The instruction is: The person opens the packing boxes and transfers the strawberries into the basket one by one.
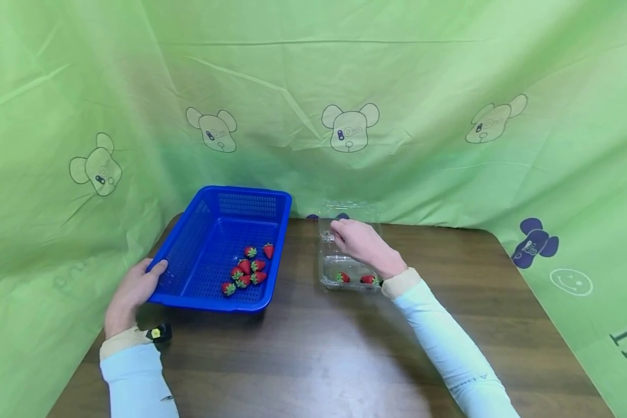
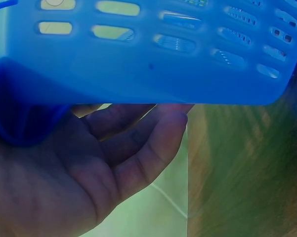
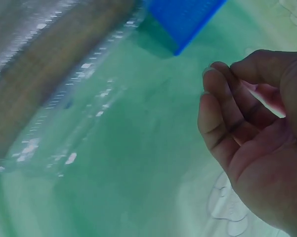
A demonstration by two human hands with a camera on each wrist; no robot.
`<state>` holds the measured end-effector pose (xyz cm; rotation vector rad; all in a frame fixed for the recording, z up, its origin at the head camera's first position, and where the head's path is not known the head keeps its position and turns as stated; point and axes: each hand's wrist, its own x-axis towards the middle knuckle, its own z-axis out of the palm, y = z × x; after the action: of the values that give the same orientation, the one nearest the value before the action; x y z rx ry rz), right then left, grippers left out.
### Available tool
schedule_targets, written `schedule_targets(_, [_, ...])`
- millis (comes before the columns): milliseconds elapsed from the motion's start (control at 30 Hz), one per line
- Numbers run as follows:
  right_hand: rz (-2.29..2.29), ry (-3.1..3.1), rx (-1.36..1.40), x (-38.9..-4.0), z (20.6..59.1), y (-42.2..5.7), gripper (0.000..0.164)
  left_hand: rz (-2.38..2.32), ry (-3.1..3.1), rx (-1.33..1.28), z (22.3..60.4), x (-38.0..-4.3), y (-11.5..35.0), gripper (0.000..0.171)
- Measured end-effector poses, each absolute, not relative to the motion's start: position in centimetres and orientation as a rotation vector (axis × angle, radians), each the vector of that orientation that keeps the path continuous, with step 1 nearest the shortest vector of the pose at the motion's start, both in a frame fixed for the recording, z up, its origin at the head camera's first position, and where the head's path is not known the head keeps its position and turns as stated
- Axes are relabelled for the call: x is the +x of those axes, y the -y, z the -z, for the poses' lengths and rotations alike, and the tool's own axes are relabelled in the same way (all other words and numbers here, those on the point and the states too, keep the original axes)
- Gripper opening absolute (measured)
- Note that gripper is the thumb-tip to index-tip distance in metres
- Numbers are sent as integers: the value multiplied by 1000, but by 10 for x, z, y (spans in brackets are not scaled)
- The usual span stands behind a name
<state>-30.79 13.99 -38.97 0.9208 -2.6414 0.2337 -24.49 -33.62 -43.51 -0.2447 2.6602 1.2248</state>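
Observation:
My left hand (image 1: 138, 285) grips the left front corner of a blue plastic basket (image 1: 197, 301), thumb over the rim. Fingers (image 2: 155, 148) of that hand curl beneath the basket's slotted wall in the left wrist view. Several strawberries (image 1: 244, 267) lie at the basket's right front. To its right, a clear plastic clamshell box (image 1: 324, 264) has its lid raised at the back. Inside near its front are two strawberries, one left (image 1: 343, 277) and one right (image 1: 368, 279). Above the box is my right hand (image 1: 363, 242), fingers bent toward the thumb with nothing between them.
A brown wooden table (image 1: 313, 348) carries the basket and the box. Green printed fabric (image 1: 423, 75) hangs close behind them and along both sides. A small black device (image 1: 159, 332) is strapped to my left wrist.

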Motion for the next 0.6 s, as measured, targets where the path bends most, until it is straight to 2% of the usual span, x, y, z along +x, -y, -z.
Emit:
schedule_targets(200, [-252, 2864, 912, -303, 404, -153, 16, -1214, -2678, -230, 436, -245, 335, 79])
schedule_targets(367, [-303, 3139, 901, -305, 414, -162, 9, -1217, -2685, -229, 435, -246, 335, 78])
schedule_targets(600, [-343, 3357, 874, -312, 423, -166, 31, -1216, -2687, -223, 435, -246, 335, 77])
